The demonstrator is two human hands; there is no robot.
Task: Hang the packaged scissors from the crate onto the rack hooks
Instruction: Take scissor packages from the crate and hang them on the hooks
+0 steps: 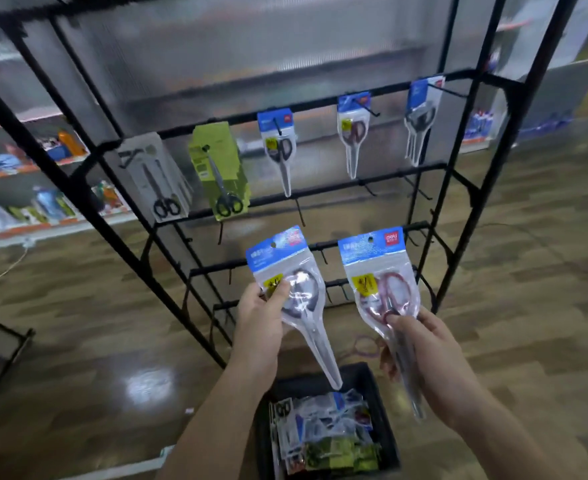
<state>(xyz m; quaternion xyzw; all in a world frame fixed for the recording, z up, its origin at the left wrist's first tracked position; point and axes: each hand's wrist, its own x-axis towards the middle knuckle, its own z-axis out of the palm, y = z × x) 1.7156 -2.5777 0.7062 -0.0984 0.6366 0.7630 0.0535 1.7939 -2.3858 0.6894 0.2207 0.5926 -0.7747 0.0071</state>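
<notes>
Far left, store shelves point(26, 157) sat blurred behind the black rack point(320, 192). Across its upper bar I counted five packs hanging: a grey card point(154, 174), a green card point(221, 168), a blue-topped pouch point(278, 147) with black handles, a second pouch point(353, 133) with reddish handles, and a third pouch point(420, 112) at the right end. Lower down, my left hand point(259, 317) was clamped on the black-handled pack point(299, 296), thumb across its front beside the yellow sticker, blue header up, blade tip slanting down toward the crate point(384, 417). That crate stood on the floor between my forearms, heaped with more packs point(323, 431). On the right, my right hand point(434, 355) pinched the red-handled pack point(380, 282) just under the handles, fingers curled behind it, header up. Both held packs were in front of the rack's lower bars, side by side and apart, neither on a hook.
</notes>
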